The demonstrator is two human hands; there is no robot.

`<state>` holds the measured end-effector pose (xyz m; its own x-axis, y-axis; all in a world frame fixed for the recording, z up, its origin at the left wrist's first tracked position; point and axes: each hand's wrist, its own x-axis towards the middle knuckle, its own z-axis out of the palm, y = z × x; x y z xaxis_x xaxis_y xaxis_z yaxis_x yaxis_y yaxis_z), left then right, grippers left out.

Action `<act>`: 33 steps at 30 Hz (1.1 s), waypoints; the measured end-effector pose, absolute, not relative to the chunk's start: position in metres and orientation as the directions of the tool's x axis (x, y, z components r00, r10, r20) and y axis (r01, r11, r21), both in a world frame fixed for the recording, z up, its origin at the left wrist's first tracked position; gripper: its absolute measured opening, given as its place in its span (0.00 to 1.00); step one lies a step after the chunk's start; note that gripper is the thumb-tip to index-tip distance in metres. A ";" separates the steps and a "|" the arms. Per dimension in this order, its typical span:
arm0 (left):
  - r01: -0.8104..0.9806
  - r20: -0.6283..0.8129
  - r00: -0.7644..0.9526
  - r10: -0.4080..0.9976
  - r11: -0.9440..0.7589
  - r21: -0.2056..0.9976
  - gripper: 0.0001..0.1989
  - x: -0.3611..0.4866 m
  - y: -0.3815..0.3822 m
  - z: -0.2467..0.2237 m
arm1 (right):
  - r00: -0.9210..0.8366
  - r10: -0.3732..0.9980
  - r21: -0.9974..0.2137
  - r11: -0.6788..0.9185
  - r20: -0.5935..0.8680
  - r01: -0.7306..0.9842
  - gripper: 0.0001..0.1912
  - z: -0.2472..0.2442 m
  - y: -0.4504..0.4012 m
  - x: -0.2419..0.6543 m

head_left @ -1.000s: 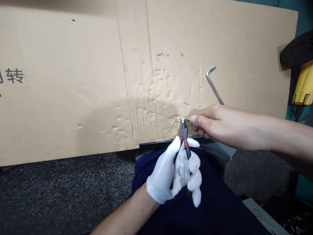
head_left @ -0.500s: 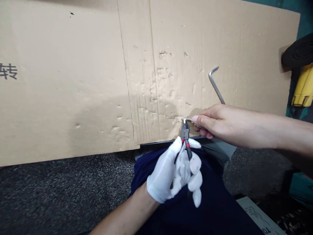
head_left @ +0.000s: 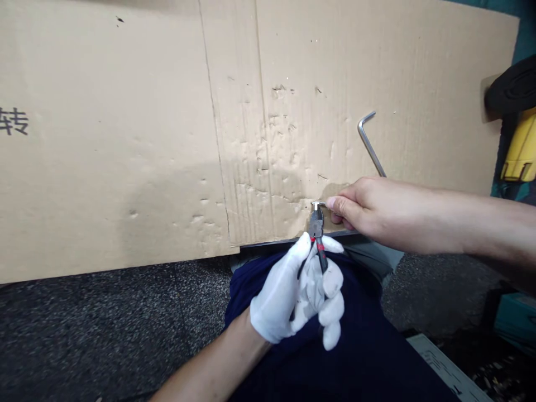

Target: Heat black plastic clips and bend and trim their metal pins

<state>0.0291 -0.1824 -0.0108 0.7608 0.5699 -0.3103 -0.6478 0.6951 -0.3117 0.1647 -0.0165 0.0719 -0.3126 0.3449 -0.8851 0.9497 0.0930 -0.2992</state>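
Less of the small metal piece [head_left: 318,205] is now shown beside the pliers [head_left: 316,228], it being pinched by the bare right hand [head_left: 368,212], the pliers clenched in the white-gloved left hand [head_left: 293,293] at lower centre.

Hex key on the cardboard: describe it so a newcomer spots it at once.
On the large cardboard sheet, look just above the bare right hand. The silver L-shaped hex key lies there, its short arm at the top, far longer than the tiny metal piece in the pliers.
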 end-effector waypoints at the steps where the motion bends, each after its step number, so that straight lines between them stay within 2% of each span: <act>1: -0.648 -0.313 0.761 0.569 0.694 -0.314 0.24 0.029 -0.182 -0.011 | -0.306 0.345 -0.293 0.091 -0.887 0.952 0.21 0.072 -0.016 0.164; 7: -0.641 -0.308 0.767 0.563 0.698 -0.320 0.23 0.029 -0.180 -0.008 | -0.345 0.351 -0.309 0.155 -0.870 0.938 0.22 0.069 -0.018 0.166; 17: -0.667 -0.346 0.744 0.571 0.668 -0.330 0.24 0.029 -0.180 0.000 | -0.384 0.369 -0.344 0.170 -0.847 0.923 0.21 0.069 -0.021 0.169; 26: -0.634 -0.270 0.770 0.579 0.640 -0.435 0.25 0.025 -0.182 -0.005 | -0.413 0.376 -0.359 0.208 -0.829 0.910 0.24 0.066 -0.023 0.176; 33: -0.616 -0.242 0.772 0.588 0.597 -0.514 0.24 0.022 -0.186 -0.009 | -0.482 0.409 -0.421 0.235 -0.775 0.876 0.23 0.065 -0.028 0.179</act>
<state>0.0219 -0.1862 -0.0087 0.7718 0.5882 -0.2418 -0.6161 0.5972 -0.5136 0.1794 -0.0276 0.0655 -0.4821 0.4094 -0.7746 0.8761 0.2351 -0.4210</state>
